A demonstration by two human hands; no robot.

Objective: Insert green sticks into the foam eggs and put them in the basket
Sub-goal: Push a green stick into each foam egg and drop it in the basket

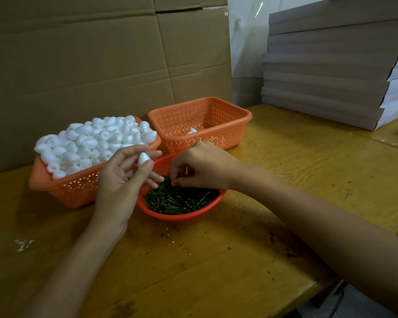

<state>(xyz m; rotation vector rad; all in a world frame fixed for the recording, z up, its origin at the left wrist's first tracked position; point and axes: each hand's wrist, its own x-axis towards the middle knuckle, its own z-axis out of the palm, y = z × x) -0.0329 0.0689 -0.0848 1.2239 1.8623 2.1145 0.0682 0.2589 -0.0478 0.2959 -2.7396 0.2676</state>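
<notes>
A person's left hand (124, 180) pinches a single white foam egg (143, 158) between thumb and fingertips, raised just above the rim of a round red bowl (182, 218) on a worn wooden table (285, 171). The right hand (200, 167) reaches down into the bowl, its curled fingertips drawn together on the heap of green sticks (177, 200) (whether a stick is caught between them cannot be told). To the left sits an orange basket (62, 189) piled high with foam eggs (90, 141). Behind the bowl, a second orange basket (216, 136) holds one egg (191, 131). Cardboard sheets (78, 53) stand behind, and flat boxes (326, 76) are stacked at right
</notes>
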